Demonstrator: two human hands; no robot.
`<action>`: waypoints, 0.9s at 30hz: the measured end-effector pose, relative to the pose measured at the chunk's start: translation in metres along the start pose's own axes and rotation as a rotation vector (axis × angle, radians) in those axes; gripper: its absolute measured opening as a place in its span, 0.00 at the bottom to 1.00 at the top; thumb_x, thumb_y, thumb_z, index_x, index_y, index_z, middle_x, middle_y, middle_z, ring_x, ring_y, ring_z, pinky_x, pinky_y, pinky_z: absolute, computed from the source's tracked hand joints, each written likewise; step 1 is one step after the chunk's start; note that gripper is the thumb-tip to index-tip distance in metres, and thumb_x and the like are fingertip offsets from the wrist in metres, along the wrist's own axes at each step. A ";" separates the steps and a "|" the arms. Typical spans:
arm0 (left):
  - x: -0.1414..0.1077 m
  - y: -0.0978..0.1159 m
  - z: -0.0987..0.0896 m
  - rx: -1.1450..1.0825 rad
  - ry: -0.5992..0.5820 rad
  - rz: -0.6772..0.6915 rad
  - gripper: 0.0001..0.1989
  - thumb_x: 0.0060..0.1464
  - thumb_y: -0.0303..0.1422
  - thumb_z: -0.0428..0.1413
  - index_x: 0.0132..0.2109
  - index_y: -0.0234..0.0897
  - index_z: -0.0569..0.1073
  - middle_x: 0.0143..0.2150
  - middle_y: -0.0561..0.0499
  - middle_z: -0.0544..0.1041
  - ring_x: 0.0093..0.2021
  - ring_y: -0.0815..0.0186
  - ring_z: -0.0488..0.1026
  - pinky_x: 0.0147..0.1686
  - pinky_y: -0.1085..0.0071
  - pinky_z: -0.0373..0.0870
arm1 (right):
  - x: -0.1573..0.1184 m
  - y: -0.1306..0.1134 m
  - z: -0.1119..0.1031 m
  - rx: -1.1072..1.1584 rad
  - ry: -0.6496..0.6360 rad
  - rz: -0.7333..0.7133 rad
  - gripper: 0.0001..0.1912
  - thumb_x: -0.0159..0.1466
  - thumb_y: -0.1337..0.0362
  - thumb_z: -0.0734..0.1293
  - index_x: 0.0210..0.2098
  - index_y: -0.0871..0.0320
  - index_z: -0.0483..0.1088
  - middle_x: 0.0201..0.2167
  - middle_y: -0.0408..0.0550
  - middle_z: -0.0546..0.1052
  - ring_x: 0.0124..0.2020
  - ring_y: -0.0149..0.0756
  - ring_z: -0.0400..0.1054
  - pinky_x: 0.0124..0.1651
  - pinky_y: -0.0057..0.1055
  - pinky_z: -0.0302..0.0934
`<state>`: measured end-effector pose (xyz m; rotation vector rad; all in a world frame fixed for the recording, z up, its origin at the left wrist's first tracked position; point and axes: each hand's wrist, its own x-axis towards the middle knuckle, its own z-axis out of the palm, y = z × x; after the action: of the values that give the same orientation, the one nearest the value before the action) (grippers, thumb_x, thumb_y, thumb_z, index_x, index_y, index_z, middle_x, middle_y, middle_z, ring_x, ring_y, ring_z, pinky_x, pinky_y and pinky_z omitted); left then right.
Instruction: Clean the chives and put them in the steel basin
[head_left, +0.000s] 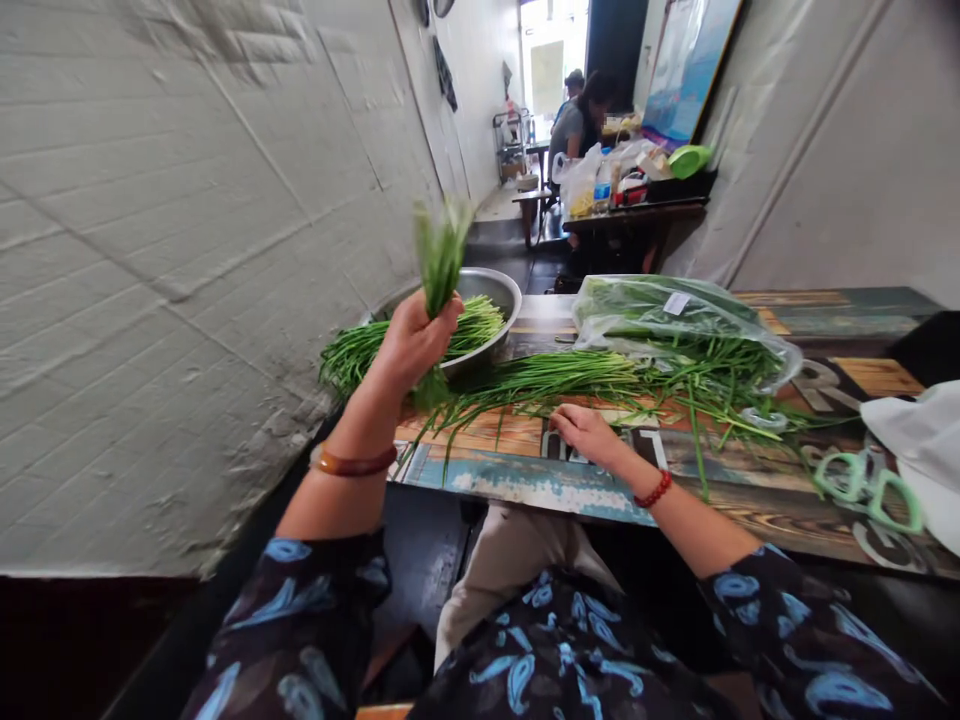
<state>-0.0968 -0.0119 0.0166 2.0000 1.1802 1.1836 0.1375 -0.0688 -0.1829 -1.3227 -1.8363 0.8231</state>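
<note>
My left hand is closed around an upright bunch of garlic chives, raised in front of a metal basin and blurred by motion. The basin holds more long green chives, some hanging over its left side. Low over the table, my right hand has its fingers curled together; whatever they may pinch is too small to make out. Just beyond it lies a loose pile of chives. A clear plastic bag of chives rests to the right, stems spilling from it.
Green-handled scissors lie at the table's right, beside a white cap-like item. A white wall runs close along the left. Farther back, another table carries bags and a bottle, with people seated behind it.
</note>
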 end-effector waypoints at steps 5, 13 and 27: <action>0.060 -0.015 -0.011 1.110 -0.145 0.010 0.11 0.62 0.31 0.48 0.48 0.35 0.71 0.44 0.38 0.79 0.45 0.52 0.76 0.43 0.62 0.70 | -0.003 0.007 0.009 -0.049 0.011 -0.104 0.13 0.68 0.62 0.60 0.31 0.57 0.73 0.28 0.45 0.76 0.31 0.33 0.68 0.37 0.29 0.57; 0.108 -0.096 -0.001 1.321 -0.271 -0.158 0.26 0.63 0.43 0.50 0.59 0.26 0.66 0.55 0.28 0.73 0.55 0.43 0.72 0.51 0.55 0.68 | -0.004 0.008 0.010 0.005 -0.017 -0.113 0.14 0.69 0.59 0.60 0.31 0.56 0.71 0.27 0.45 0.75 0.30 0.34 0.68 0.36 0.30 0.57; 0.094 -0.102 0.031 0.988 -0.162 0.056 0.26 0.60 0.39 0.54 0.62 0.32 0.68 0.59 0.33 0.72 0.58 0.47 0.68 0.58 0.51 0.64 | -0.002 0.000 0.003 0.001 -0.048 -0.101 0.11 0.69 0.60 0.64 0.35 0.58 0.75 0.28 0.44 0.76 0.30 0.31 0.66 0.35 0.28 0.54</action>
<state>-0.0903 0.1192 -0.0379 2.7469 1.8424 0.4257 0.1349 -0.0713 -0.1847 -1.2091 -1.9228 0.8078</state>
